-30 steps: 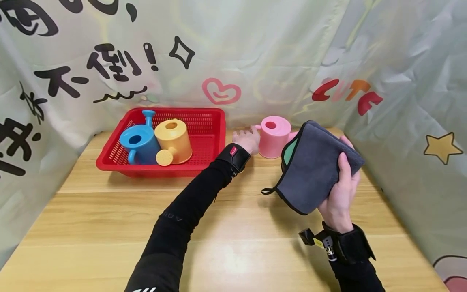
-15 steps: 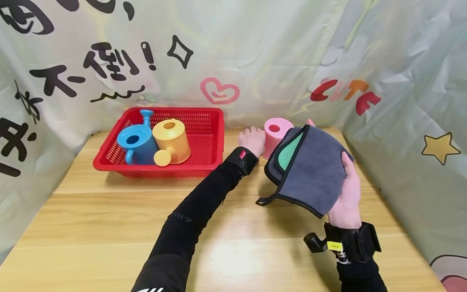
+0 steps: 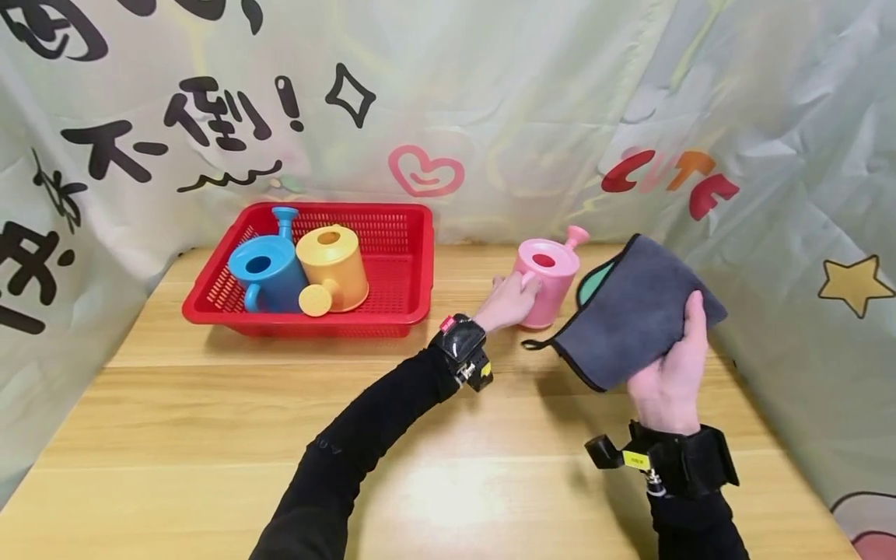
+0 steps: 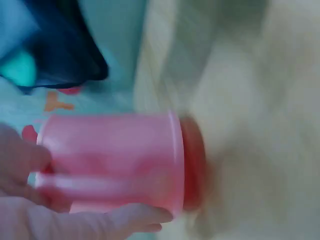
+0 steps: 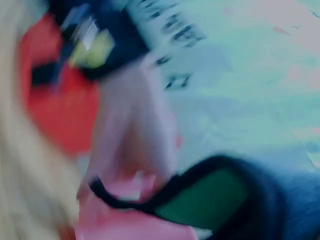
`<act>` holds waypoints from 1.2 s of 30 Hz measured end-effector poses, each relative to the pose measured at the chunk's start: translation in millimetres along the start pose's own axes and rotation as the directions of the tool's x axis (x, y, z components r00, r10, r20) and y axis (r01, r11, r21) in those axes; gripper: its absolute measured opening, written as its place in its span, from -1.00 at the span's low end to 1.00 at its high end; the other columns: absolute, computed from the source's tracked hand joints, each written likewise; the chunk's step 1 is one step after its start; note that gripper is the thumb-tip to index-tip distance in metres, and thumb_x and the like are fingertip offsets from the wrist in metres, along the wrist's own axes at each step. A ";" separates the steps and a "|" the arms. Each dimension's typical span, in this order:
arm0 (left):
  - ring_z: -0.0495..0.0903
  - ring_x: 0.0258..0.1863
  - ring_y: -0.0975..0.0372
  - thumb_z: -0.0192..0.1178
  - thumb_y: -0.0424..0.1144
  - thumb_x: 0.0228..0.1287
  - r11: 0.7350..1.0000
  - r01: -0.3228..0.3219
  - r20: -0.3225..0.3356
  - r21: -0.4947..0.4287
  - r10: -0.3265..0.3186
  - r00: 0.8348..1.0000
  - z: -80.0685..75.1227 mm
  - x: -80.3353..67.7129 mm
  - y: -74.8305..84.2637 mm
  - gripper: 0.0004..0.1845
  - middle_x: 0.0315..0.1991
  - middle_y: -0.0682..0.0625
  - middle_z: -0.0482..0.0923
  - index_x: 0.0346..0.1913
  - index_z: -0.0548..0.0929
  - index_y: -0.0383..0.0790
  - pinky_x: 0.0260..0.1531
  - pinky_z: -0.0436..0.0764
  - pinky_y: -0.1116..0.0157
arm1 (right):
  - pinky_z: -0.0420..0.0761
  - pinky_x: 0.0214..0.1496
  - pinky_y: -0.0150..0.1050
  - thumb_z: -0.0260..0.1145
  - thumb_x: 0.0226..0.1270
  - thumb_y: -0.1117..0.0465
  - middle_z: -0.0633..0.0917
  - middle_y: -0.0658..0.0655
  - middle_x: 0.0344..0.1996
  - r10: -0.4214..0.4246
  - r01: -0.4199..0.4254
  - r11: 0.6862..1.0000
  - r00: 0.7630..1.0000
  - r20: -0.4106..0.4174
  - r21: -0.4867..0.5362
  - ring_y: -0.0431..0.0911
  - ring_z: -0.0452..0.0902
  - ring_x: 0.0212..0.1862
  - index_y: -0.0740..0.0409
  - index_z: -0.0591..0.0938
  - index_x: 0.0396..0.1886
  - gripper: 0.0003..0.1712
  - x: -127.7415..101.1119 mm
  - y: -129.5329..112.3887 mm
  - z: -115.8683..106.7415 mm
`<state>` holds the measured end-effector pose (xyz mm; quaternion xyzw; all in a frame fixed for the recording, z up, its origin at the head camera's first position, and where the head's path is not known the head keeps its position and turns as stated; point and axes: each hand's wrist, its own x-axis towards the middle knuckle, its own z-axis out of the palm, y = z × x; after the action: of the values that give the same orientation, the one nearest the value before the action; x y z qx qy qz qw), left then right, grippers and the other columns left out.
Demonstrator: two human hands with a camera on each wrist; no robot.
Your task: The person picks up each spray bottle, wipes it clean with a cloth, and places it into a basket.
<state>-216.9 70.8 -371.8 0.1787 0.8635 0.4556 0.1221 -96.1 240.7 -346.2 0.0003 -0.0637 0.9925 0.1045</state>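
Note:
A small pink watering can (image 3: 553, 288) stands right of the red basket, its spout pointing to the back right. My left hand (image 3: 509, 302) grips it by the handle on its near left side. Seen from the left wrist, the fingers (image 4: 140, 217) lie along the pink wall. My right hand (image 3: 673, 369) holds up a folded grey towel (image 3: 640, 311) with black edging, a hanging loop and a green inner side, just right of the can. The thumb lies over the towel; the other fingers are hidden behind it. Blurred, the towel (image 5: 210, 197) overlaps the can in the right wrist view.
The red plastic basket (image 3: 413, 311) at the back left holds a blue watering can (image 3: 269, 284) and a yellow watering can (image 3: 336, 272). A printed cloth backdrop (image 3: 532, 101) encloses the wooden table (image 3: 231, 435) at the back and sides.
My left hand has moved right and nearer and now grips the pink can. The can has turned, its spout now to the back right. The towel has shifted right, off the can.

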 end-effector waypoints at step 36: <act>0.71 -0.07 0.07 -0.10 -0.10 0.63 0.877 -0.165 -0.097 -0.451 0.136 0.986 -37.3 -143.7 -3.3 -0.64 0.05 -0.20 0.47 -0.01 0.56 -0.34 -0.13 0.77 0.22 | 0.29 0.57 -0.13 0.13 0.54 -0.02 0.39 0.27 0.48 0.016 0.797 -0.455 0.452 0.892 -0.396 0.15 0.32 0.51 0.18 0.44 0.43 -0.40 -3.9 97.5 -14.7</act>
<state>-101.2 -18.9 -347.0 0.1970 0.7187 0.6596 0.0980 -112.2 147.1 -373.2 0.2289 -0.7808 0.3449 0.4680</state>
